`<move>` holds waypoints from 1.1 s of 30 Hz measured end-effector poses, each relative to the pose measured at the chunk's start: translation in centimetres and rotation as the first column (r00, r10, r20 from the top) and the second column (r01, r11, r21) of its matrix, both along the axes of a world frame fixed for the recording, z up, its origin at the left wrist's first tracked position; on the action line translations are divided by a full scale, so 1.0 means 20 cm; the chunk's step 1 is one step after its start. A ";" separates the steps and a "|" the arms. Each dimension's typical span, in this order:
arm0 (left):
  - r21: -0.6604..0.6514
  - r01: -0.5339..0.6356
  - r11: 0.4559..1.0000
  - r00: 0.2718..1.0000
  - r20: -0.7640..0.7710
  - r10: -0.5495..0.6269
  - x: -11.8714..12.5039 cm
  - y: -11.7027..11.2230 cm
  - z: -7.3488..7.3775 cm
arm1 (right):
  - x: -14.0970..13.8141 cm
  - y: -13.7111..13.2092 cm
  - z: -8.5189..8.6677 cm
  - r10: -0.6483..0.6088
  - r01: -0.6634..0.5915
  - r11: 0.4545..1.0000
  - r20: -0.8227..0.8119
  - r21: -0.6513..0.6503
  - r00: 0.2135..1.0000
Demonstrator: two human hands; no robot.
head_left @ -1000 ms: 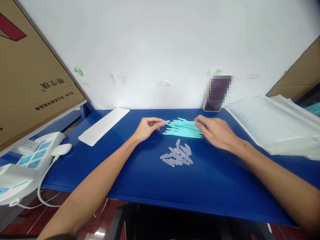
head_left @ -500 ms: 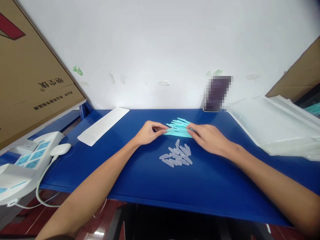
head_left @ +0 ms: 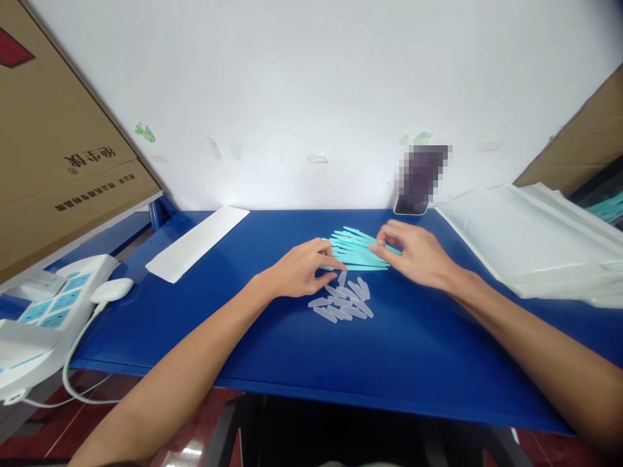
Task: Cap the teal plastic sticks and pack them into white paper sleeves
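Observation:
A fan of thin teal sticks [head_left: 360,250] lies on the blue table, and a loose pile of small frosted, translucent sleeve-like pieces [head_left: 345,303] is just in front of it. My left hand [head_left: 311,267] is at the left side, thumb and forefinger apart, with its fingertips beside the topmost translucent piece. Over the right ends of the sticks, my right hand [head_left: 413,253] has thumb and forefinger brought together in a pinch. Whether a stick is between those fingertips cannot be made out against the teal behind.
A long white sheet [head_left: 198,243] lies at the left, near a white power strip [head_left: 73,305] with a plugged-in charger [head_left: 111,290]. A blurred phone [head_left: 418,178] leans on the wall. White plastic packaging [head_left: 525,240] covers the right side. A cardboard box [head_left: 63,117] stands at left.
Both hands were pinching a teal strip held level between them. My left hand has let go and come down towards the translucent pieces; my right hand has shifted slightly right.

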State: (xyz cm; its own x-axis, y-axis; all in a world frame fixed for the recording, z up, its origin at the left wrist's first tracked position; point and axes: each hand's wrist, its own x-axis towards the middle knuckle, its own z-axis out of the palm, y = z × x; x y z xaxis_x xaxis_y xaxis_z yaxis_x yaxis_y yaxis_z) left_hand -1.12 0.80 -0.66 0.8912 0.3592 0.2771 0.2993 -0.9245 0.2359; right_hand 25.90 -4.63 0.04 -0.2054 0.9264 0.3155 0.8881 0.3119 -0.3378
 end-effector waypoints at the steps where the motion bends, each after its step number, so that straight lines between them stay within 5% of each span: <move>1: 0.036 0.033 0.999 0.999 -0.034 -0.032 0.01 -0.01 0.00 | 0.00 0.00 0.00 -0.001 0.002 1.000 0.047 -0.013 0.999; 6: 0.070 0.063 0.996 0.989 -0.140 -0.053 0.03 -0.03 0.03 | -0.01 0.01 -0.04 0.104 -0.077 0.987 0.204 -0.139 0.973; 15: -0.197 -0.018 0.980 0.984 -0.179 -0.018 -0.01 -0.02 0.06 | -0.01 -0.02 -0.02 0.158 -0.100 0.964 0.234 -0.245 0.959; 22: -0.214 -0.150 0.965 0.983 0.071 0.169 -0.11 0.09 0.07 | -0.02 -0.03 -0.03 0.173 -0.132 0.979 0.289 -0.157 0.941; 28: -0.234 -0.334 0.913 0.904 0.193 0.380 -0.14 0.16 0.01 | 0.04 0.02 -0.04 0.117 -0.124 0.991 0.128 0.045 0.985; 33: -0.280 -0.294 0.914 0.852 0.357 0.384 -0.10 0.15 -0.03 | 0.06 0.02 -0.02 0.076 -0.081 0.996 0.147 0.025 0.986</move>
State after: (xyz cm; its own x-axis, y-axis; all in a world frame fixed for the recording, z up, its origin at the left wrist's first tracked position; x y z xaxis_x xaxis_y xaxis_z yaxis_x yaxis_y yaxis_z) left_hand -3.15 3.82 -1.20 0.5333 0.7071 0.4643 0.4245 -0.6984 0.5762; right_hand 27.04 -4.17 -0.43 -0.3229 0.8958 0.3052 0.8993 0.3910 -0.1960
